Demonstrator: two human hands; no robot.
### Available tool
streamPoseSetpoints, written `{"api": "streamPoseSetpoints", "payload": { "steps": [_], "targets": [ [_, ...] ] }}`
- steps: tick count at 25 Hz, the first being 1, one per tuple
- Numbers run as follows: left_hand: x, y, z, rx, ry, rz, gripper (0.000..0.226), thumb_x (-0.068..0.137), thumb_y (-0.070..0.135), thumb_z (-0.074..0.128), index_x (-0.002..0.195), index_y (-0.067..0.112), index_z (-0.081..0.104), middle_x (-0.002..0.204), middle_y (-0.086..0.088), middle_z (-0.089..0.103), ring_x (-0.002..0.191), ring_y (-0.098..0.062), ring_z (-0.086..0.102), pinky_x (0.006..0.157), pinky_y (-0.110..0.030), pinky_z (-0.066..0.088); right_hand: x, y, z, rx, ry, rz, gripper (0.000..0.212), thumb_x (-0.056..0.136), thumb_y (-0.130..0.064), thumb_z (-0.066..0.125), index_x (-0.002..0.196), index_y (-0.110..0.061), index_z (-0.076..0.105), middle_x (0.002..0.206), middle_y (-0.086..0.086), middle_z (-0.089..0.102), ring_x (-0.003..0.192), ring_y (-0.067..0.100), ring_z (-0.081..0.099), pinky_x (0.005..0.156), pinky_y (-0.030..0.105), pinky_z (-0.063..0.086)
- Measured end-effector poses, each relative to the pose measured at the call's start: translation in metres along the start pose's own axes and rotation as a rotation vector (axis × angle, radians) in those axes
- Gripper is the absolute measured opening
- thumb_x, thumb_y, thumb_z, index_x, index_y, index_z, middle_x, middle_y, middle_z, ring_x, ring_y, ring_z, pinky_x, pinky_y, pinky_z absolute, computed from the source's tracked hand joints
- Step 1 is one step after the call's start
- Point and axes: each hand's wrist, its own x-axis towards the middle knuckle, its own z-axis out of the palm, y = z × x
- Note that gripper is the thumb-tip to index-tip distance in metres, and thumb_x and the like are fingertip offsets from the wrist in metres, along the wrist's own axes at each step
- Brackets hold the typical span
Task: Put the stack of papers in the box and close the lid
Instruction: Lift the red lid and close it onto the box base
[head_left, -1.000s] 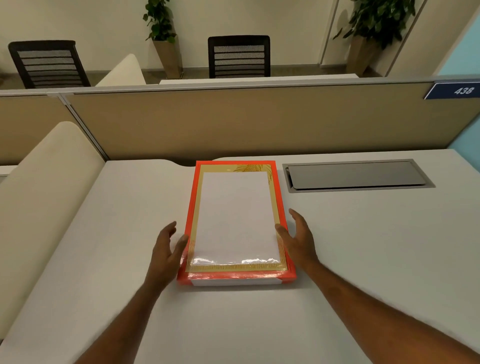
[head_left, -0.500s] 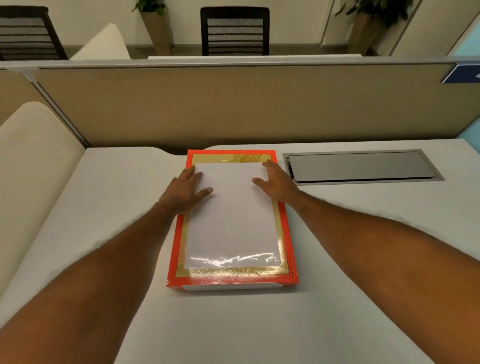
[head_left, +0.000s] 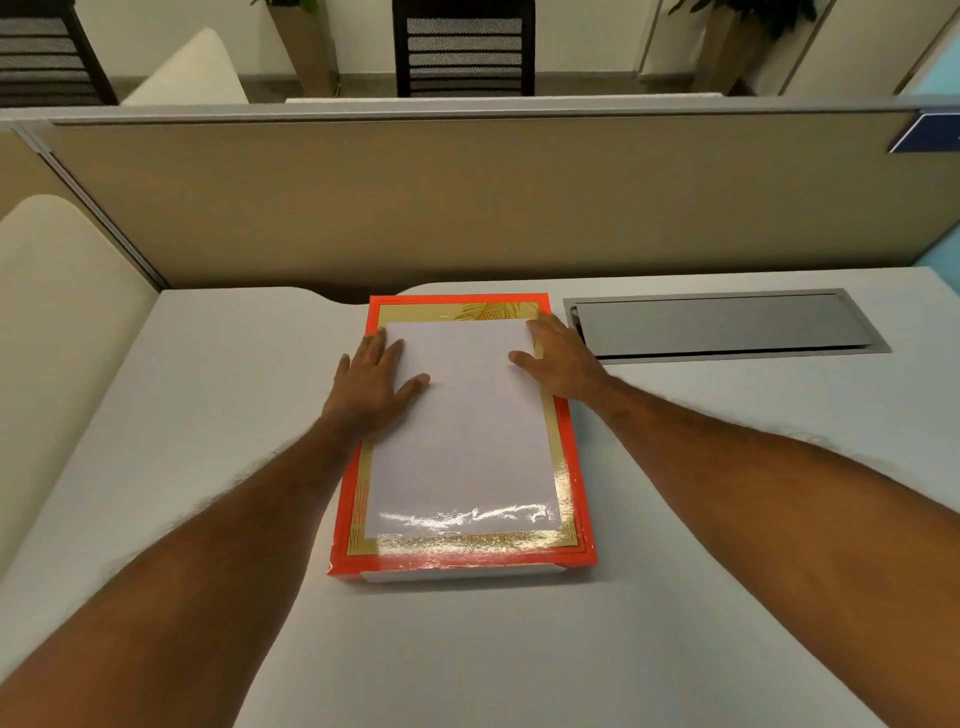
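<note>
Red box (head_left: 571, 467), one, lid shut; left hand (head_left: 371, 376) and right hand (head_left: 558, 356) flat, fingers spread, gripping nothing.

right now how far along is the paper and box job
The box looks shut, its lid down flat, with white paper visible through the clear window. The left hand and right hand lie flat on the far end, apparently pressing it down. Little seems left beyond letting go.
</note>
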Motion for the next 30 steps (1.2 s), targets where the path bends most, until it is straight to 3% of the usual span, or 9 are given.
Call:
{"api": "streamPoseSetpoints", "payload": {
  "steps": [5, 12, 20, 27, 30],
  "targets": [
    [-0.067, 0.009, 0.016, -0.021, 0.086, 0.102, 0.073, 0.091, 0.063, 0.019, 0.151, 0.022, 0.027, 0.164, -0.005, 0.011, 0.151, -0.023, 0.006, 0.120, -0.047, -0.003, -0.074, 0.000, 0.021, 0.089, 0.078, -0.041, 0.063, 0.091, -0.047, 0.054, 0.145, -0.018, 0.038, 0.162, 0.003, 0.021, 0.150, 0.020, 0.016, 0.122, 0.043, 0.015],
    [-0.117, 0.019, 0.036, -0.027, 0.125, 0.099, 0.071, 0.093, 0.063, 0.018, 0.153, 0.024, 0.024, 0.163, 0.001, 0.012, 0.151, -0.017, 0.008, 0.123, -0.038, 0.005, -0.141, -0.003, 0.056, -0.029, 0.059, -0.045, 0.071, 0.092, -0.055, 0.045, 0.151, -0.020, 0.026, 0.164, 0.000, 0.009, 0.151, 0.017, 0.006, 0.119, 0.032, 0.000],
    [-0.115, 0.019, 0.042, 0.029, 0.114, 0.066, 0.072, 0.092, 0.066, 0.020, 0.153, 0.028, 0.019, 0.164, 0.004, 0.009, 0.151, -0.018, 0.006, 0.123, -0.041, 0.007, -0.146, -0.006, 0.069, -0.216, 0.087, -0.003, 0.076, 0.091, -0.063, 0.030, 0.154, -0.022, 0.013, 0.164, 0.000, 0.003, 0.152, 0.019, 0.000, 0.121, 0.038, 0.002],
    [-0.118, 0.027, 0.035, 0.046, 0.097, 0.053, 0.069, 0.094, 0.061, 0.024, 0.151, 0.023, 0.028, 0.163, -0.001, 0.017, 0.151, -0.021, 0.012, 0.122, -0.041, 0.009, -0.148, -0.009, 0.058, -0.240, 0.008, 0.007, 0.078, 0.091, -0.064, 0.029, 0.154, -0.021, 0.011, 0.165, 0.002, -0.001, 0.152, 0.020, -0.002, 0.122, 0.043, -0.001],
    [-0.123, 0.035, 0.026, 0.108, 0.059, 0.020, 0.069, 0.094, 0.061, 0.025, 0.149, 0.019, 0.032, 0.161, -0.005, 0.023, 0.149, -0.025, 0.019, 0.121, -0.045, 0.017, -0.156, -0.002, 0.044, -0.304, -0.017, 0.002, 0.081, 0.090, -0.067, 0.028, 0.154, -0.021, 0.009, 0.165, 0.003, 0.000, 0.152, 0.021, -0.002, 0.122, 0.044, -0.001]
  ]
}}
